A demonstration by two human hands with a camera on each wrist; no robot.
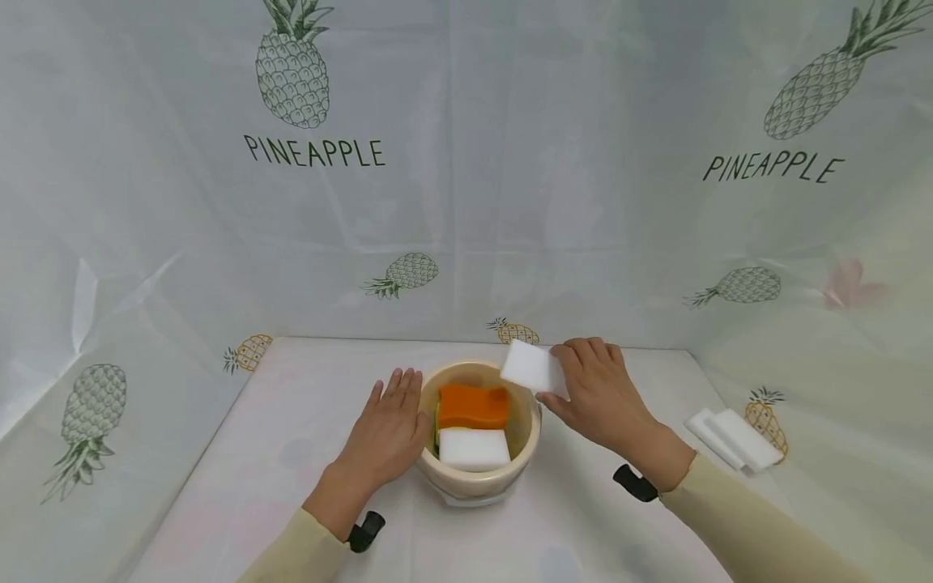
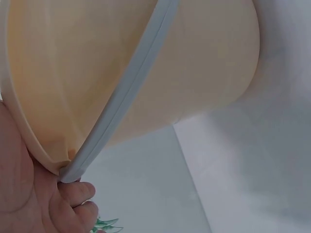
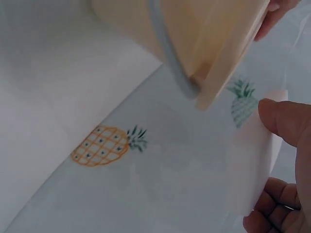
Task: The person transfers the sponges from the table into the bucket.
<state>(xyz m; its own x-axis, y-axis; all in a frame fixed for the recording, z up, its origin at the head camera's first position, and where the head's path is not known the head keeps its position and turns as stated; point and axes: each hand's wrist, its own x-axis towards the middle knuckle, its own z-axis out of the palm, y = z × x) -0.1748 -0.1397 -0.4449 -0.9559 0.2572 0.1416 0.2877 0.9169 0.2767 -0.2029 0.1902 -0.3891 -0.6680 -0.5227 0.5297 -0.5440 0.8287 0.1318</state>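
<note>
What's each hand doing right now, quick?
Left hand: open, resting against the bucket.
Right hand: closed, holding a white sponge.

From here I see creased, pale-grey plastic sheeting (image 1: 554, 162), printed with green pineapples (image 1: 293, 81) and dark capital letters (image 1: 316, 152), rising around a flat whitish surface (image 1: 576, 470).
</note>
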